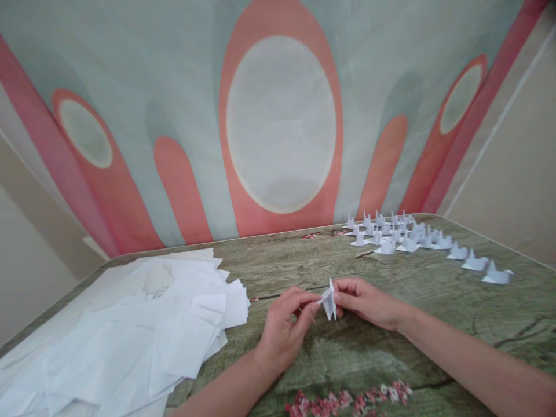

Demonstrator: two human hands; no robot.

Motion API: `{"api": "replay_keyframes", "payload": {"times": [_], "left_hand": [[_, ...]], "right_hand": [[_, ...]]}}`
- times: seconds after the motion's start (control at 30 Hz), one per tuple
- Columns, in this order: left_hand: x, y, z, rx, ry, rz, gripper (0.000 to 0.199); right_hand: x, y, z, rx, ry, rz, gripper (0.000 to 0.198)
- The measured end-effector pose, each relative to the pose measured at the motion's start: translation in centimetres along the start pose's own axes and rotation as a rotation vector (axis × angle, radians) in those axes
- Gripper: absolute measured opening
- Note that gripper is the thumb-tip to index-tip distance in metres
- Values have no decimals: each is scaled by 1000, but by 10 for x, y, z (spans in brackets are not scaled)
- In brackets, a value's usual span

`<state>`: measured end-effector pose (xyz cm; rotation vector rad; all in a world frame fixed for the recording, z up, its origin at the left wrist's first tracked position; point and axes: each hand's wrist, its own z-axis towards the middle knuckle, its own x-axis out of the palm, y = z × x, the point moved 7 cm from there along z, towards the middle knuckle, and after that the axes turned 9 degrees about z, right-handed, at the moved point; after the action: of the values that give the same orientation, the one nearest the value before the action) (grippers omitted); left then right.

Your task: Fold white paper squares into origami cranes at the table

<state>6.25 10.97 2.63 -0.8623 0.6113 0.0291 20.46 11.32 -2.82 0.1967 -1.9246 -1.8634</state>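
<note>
Between my two hands, just above the table, is a small folded white paper figure (329,301) with pointed ends. My left hand (290,318) pinches its left tip between thumb and fingers. On its other side my right hand (362,300) grips the paper, thumb in front and fingers partly hidden behind. Further back on the right, several finished-looking white origami birds (408,244) stand in loose rows. A large heap of loose white paper sheets (130,341) lies to the left of my left hand.
The wood-patterned tabletop (278,260) has printed pink flowers (347,402) near its front edge. Behind it hangs a grey-green backdrop (195,69) with coral arches and a pale oval. Plain walls border the table at left and right.
</note>
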Motion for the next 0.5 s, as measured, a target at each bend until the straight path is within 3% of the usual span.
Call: {"api": "replay_keyframes", "payload": {"times": [0.27, 0.5], "left_hand": [[-5, 1, -1, -19, -90, 28, 17], [12, 10, 0, -151, 91, -127, 21]], "right_hand": [[14, 5, -3, 60, 29, -70, 33], [19, 5, -5, 46, 97, -130, 31]]}}
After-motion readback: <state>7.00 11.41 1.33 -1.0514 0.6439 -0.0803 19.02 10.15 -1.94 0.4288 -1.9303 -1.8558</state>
